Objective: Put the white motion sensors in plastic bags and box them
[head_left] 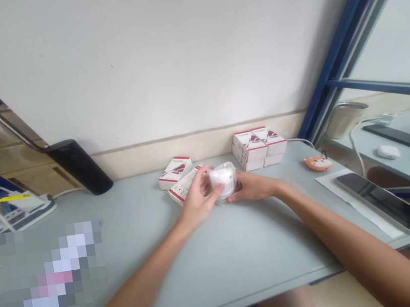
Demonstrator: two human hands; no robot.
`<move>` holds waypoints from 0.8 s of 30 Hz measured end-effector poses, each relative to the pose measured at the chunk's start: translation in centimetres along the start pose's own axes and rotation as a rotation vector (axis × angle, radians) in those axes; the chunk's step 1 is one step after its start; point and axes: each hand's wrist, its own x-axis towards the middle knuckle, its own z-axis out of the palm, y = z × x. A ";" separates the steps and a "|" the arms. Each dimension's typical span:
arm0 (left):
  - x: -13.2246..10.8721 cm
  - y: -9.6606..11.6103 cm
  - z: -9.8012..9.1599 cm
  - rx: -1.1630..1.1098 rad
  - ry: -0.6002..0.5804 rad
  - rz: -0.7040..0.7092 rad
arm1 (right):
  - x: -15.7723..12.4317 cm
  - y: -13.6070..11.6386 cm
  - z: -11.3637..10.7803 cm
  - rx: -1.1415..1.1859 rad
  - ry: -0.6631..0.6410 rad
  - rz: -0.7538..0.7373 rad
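Between my two hands is a white object in a clear plastic bag (225, 177), held above the middle of the table; the wrapping hides what kind of thing it is. My left hand (198, 199) grips it from the left, thumb across its front. From the right, my right hand (252, 186) has its fingers closed on the bag's edge. Just behind my left hand lies a white box with red edges (180, 191), partly covered by that hand. A smaller red-and-white box (175, 172) sits behind it, near the wall.
Several red-and-white boxes (260, 148) are stacked at the wall. To the right are an orange animal-shaped item (318, 162) and a phone (383, 199) on white paper (349, 199). On the left stand a black cylinder (79, 166) and a power strip (19, 217) beside a blurred-out patch.
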 end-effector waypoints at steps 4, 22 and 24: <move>0.2 -1.8 -0.2 0.093 -0.056 0.000 | 0.0 -0.4 0.6 -0.023 0.002 -0.037; 1.2 3.0 -1.0 -0.404 0.276 -0.076 | -0.4 -3.0 -1.1 0.064 0.244 -0.049; 1.3 3.4 -1.2 -0.463 0.269 -0.105 | -0.4 -3.6 -0.8 0.111 0.321 -0.040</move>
